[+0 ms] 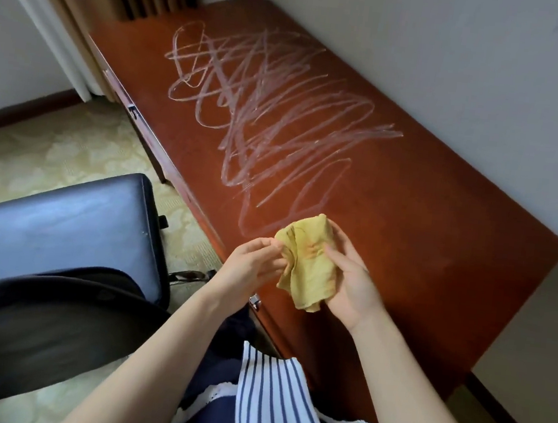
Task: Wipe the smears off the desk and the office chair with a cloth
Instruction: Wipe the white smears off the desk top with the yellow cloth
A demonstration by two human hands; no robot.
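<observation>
Above the near edge of the reddish-brown wooden tabletop (440,235), 2 hands hold a crumpled yellow cloth (309,269) clear of the surface. The left hand (247,273) pinches its edge between thumb and fingers (267,246). The right hand (352,288) cradles it with the thumb pressed on top, probably to fold a wiping face. Pale scribbled smears (274,107) cover the tabletop beyond. A black padded office chair (63,223) stands left on patterned carpet (36,151).

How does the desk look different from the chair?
The desk is red-brown wood; the chair is black and padded. The desk has pale scribbles across it; the chair seat shows only a faint sheen. Both look glossy, and the cloth is on neither.
</observation>
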